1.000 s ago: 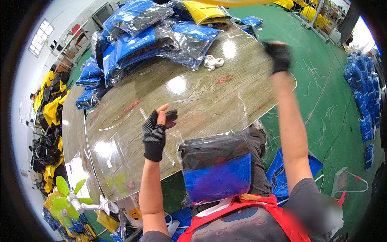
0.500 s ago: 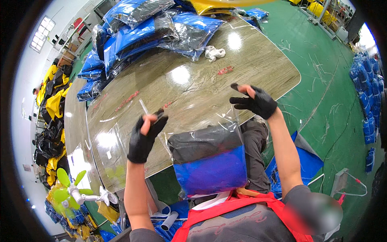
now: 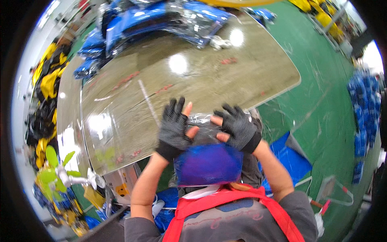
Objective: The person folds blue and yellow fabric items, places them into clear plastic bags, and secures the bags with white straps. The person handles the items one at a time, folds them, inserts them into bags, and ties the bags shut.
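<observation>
Well, far left we see a green fan (image 3: 54,171) at the table's near-left corner, w/ yellow and black bundles (image 3: 44,80) stacked along the left side. Blue bagged items (image 3: 161,20) pile up at the table's far end.

Table (image 3: 133,92) is glossy, brownish, w/ light glare spots and small red bits scattered on it.

Our left hand (image 3: 174,129), in a dark fingerless glove, sits fingers spread and pointing up-away, bare fingertips pressing on the top edge of the bag (image 3: 207,159). Not a closed fist; it pinches or presses the clear plastic at the bag's upper left.

Bag is right in front of our chest, at the table's near edge, btwn both hands. Clear plastic outside, a folded garment inside: dark grey/black on the upper part, bright blue lower. Its long axis runs roughly near-to-far, open or top end toward the table, blue end toward our red apron (image 3: 225,205). Plastic is crinkled and shiny at the top.

Our right hand (image 3: 238,129), same glove, is spread too, thumb and forefinger touching the bag's upper right edge.

Right of that: green floor (image 3: 322,109), more blue packs (image 3: 365,117) far right.
</observation>
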